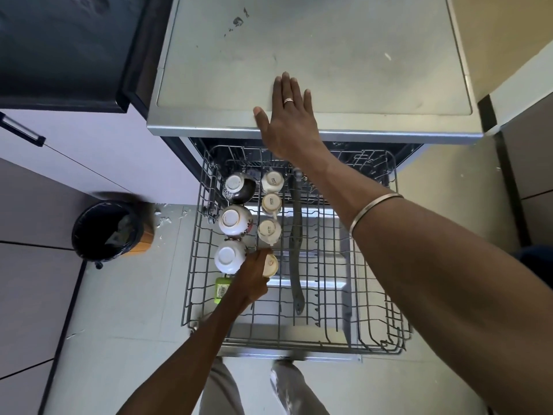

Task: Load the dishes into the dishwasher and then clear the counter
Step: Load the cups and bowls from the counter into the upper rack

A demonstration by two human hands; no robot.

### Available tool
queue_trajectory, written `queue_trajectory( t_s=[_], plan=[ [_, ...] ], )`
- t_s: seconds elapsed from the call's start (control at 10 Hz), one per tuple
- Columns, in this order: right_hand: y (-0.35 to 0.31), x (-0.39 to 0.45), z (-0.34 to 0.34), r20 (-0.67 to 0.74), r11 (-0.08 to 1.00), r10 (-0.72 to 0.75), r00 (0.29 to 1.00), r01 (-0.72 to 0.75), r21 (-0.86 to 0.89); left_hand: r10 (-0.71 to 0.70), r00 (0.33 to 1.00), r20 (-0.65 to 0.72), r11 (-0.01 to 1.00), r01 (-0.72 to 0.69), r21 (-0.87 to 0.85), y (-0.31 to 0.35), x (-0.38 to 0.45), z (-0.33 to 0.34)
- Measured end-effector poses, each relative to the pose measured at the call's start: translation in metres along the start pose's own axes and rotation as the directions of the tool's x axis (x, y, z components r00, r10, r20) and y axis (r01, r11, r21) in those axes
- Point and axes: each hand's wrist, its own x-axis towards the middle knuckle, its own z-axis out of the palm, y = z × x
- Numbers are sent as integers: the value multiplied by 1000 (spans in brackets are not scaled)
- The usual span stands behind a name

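Note:
The dishwasher's upper wire rack is pulled out below me. My left hand grips a small cream cup upside down in the rack's left part. Three more cream cups stand inverted in a row behind it. To their left sit three inverted bowls, the farthest one dark. A green bottle lies at the rack's left side, partly hidden by my left wrist. My right hand rests flat, fingers straight, on the front edge of the grey dishwasher top.
A black bin stands on the floor to the left, white scraps scattered beside it. Pale cabinet fronts and a dark counter are at left. A grey spray arm runs under the rack. My trouser legs are at the bottom.

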Motion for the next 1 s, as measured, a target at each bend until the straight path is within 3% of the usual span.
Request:
queue_trajectory(
  t_s=[0.4,0.6,0.7,1.0],
  plan=[
    [1,0,1,-2,1000,1,1000,-1,-10,-16,996,-93,1000,14,-20,1,6,18],
    [1,1,2,-4,1000,-3,1000,3,-20,92,985,-143,984,-69,164,-3,5,22],
    [1,0,2,2,1000,3,1000,-3,-21,86,985,-150,983,-59,176,-3,0,17],
    [-1,-1,-9,107,1000,9,994,-7,-12,30,971,-235,997,-46,-59,-16,-30,-51]
  ],
)
